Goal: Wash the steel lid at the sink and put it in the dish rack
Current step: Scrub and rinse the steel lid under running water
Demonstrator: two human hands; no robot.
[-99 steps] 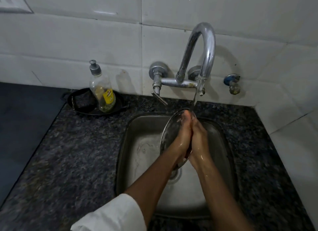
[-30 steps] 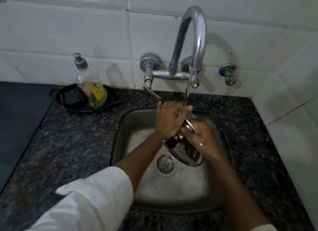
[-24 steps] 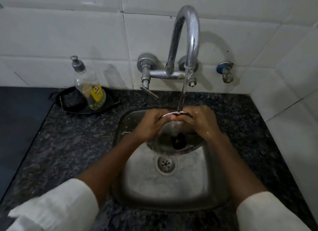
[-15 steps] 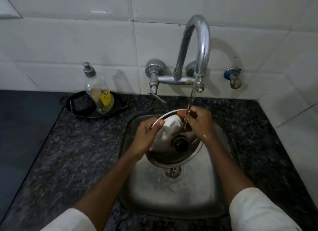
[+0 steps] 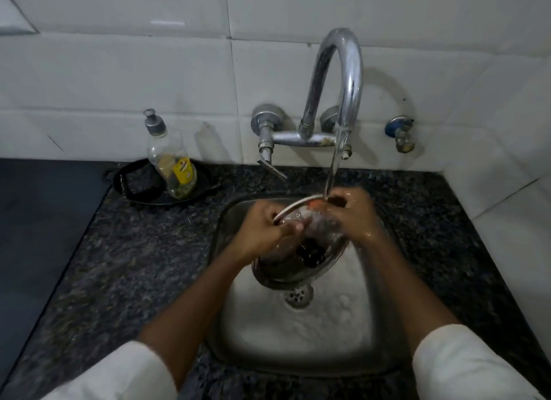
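The round steel lid (image 5: 301,265) with a black knob is held tilted over the steel sink (image 5: 298,334), its top rim under the running stream from the chrome tap (image 5: 343,80). My left hand (image 5: 262,229) lies across the lid's left face, fingers curled on its rim. My right hand (image 5: 354,215) grips the upper right rim beside the water. Both hands are wet and hide much of the lid. No dish rack is in view.
A clear soap bottle (image 5: 170,158) stands in a black tray (image 5: 143,185) on the speckled granite counter (image 5: 143,259) left of the sink. A small wall valve (image 5: 401,133) sits right of the tap. White tiled walls close the back and right side.
My left hand has slid from the lid's left rim further across its face, and the lid has tilted and turned slightly under the stream. Water keeps running.
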